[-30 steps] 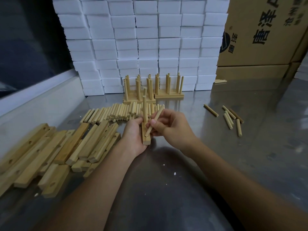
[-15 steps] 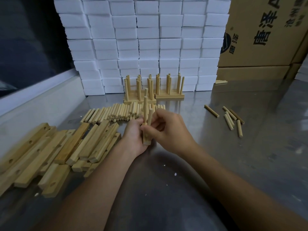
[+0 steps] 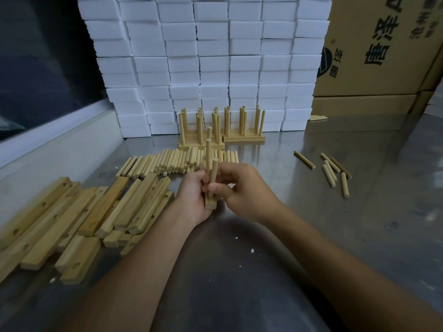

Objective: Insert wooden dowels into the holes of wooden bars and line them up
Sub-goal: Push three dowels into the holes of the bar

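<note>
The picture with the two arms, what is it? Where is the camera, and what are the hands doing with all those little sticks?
The camera sits on a person's head and looks down, so you see their own arms. The left hand holds a wooden bar with dowels already standing in it. The right hand pinches one more dowel, upright at the bar's near end. On the shiny metal table lie a pile of empty bars with holes, a row of loose dowels, and a few stray dowels on the right. Finished bars stand lined up at the back, before white blocks and cardboard boxes.
</note>
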The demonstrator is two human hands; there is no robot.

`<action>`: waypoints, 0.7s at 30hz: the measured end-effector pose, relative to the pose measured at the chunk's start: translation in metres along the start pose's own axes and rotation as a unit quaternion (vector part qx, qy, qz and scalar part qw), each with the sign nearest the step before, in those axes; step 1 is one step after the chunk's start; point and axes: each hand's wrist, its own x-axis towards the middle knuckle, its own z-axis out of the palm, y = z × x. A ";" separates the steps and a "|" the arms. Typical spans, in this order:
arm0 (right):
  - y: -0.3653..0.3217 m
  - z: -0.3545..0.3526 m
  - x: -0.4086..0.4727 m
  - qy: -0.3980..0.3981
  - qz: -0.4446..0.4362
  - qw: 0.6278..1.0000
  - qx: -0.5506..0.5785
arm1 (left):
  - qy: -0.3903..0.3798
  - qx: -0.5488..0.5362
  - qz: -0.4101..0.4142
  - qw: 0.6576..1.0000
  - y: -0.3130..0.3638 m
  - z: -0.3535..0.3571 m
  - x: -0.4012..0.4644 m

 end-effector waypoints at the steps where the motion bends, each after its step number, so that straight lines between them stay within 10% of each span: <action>1: 0.000 0.001 0.000 0.007 0.001 1.000 -0.001 | 0.001 0.002 0.000 1.000 0.000 0.000 -0.001; 21: 0.005 0.012 -0.005 0.057 0.023 0.994 -0.086 | 0.028 -0.022 0.010 0.999 0.000 -0.001 -0.001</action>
